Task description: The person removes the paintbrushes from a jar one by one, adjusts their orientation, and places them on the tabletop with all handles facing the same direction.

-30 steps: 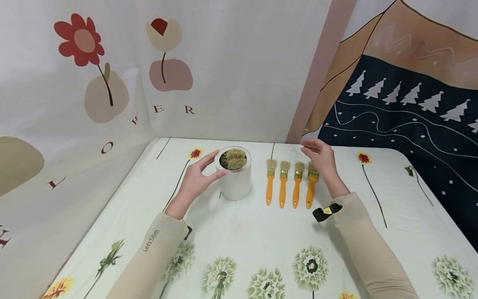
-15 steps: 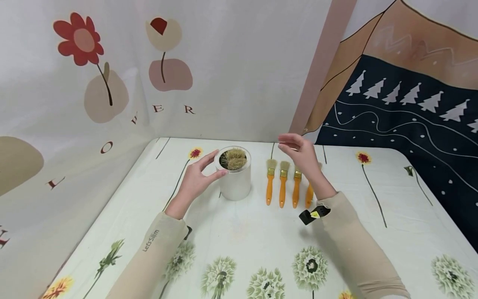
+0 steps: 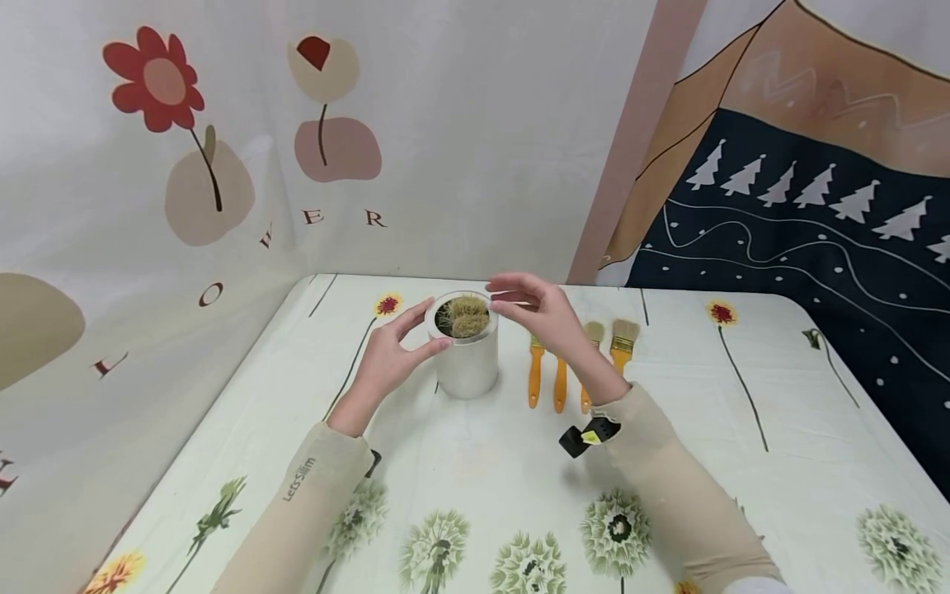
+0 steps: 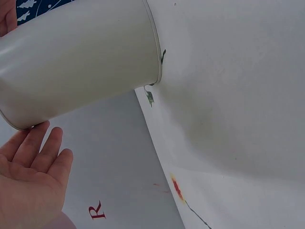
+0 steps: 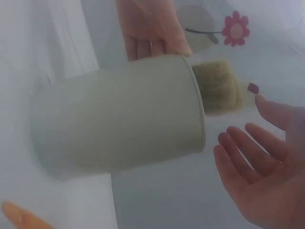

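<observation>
A white cylindrical container [image 3: 467,367] stands upright on the table, with tan bristles [image 3: 469,315] showing in its mouth. My left hand [image 3: 386,359] holds its rim from the left, thumb at the front and fingers farther back. In the left wrist view those fingertips meet the container's side near the rim. Nothing is in my right hand [image 3: 542,318], whose fingers reach to the right side of the rim. The right wrist view shows that hand [image 5: 267,167] just beyond the mouth, fingers spread, facing the protruding bristles [image 5: 217,88].
Several paintbrushes with orange handles [image 3: 534,375] lie in a row right of the container, partly hidden beneath my right forearm. Flower-printed cloth [image 3: 475,462] covers the table. Behind it hangs a pale printed curtain [image 3: 460,148].
My right hand has moved left from above the rightmost paintbrush, across the row, to the container's rim. My left hand and the container have stayed in place.
</observation>
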The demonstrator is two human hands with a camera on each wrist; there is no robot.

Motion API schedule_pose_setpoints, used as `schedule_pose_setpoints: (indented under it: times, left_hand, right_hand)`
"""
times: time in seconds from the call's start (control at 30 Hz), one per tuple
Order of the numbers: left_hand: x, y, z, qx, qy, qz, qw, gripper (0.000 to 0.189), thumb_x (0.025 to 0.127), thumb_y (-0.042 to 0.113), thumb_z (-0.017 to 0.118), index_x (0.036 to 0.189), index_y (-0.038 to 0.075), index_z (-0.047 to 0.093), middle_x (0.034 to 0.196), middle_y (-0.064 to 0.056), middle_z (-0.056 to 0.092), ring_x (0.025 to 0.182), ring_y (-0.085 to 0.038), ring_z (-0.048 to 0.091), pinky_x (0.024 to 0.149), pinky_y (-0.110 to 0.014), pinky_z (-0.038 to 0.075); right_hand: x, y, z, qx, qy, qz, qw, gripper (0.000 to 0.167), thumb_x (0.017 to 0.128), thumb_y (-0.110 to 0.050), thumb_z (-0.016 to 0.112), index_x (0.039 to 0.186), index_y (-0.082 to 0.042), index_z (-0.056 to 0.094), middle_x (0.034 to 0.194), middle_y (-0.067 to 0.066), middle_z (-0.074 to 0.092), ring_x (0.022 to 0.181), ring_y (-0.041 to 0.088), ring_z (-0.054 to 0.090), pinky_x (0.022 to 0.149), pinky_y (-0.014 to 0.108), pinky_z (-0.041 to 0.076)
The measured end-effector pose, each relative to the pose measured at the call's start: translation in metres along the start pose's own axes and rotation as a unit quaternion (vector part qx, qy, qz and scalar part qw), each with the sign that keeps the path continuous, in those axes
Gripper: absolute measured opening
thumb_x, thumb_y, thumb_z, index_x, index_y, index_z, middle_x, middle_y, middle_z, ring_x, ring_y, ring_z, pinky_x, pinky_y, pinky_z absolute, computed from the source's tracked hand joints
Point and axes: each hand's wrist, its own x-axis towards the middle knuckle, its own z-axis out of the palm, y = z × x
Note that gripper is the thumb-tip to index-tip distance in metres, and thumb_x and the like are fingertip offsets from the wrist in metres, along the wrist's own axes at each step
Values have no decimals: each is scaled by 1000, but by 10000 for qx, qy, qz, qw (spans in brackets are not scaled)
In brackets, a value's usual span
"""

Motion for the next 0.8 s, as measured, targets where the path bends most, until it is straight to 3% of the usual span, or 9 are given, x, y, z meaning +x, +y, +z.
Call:
schedule_pose_setpoints:
  times: [0.27, 0.5, 0.8]
  left_hand:
    - [-1, 1, -1, 30, -63, 1, 10000, 74, 87, 40, 77, 151, 23, 45, 150, -7, 52, 142, -29, 47, 117, -53, 37]
    - [-2, 0, -2, 0, -67, -1, 10000, 73, 87, 41, 76, 151, 24, 46, 150, -7, 53, 142, -28, 47, 116, -55, 37]
    - [-1, 0, 0, 10, -48, -2, 10000, 73, 87, 41, 77, 151, 23, 47, 149, -7, 54, 141, -29, 48, 116, -54, 37]
  right_hand:
    - [6, -4, 15, -82, -229, 18, 9997, 31, 97, -11, 64, 128, -3, 65, 130, 15, 66, 118, 30, 65, 101, 41, 54]
    - [8, -6, 18, -370, -29, 47, 9993, 19, 98, -13, 63, 112, -3, 71, 112, 15, 71, 100, 25, 69, 88, 34, 57]
    - [10, -13, 16, -161, 482, 3, 9987, 15, 97, -9, 64, 106, 1, 70, 105, 19, 71, 100, 29, 70, 86, 31, 61]
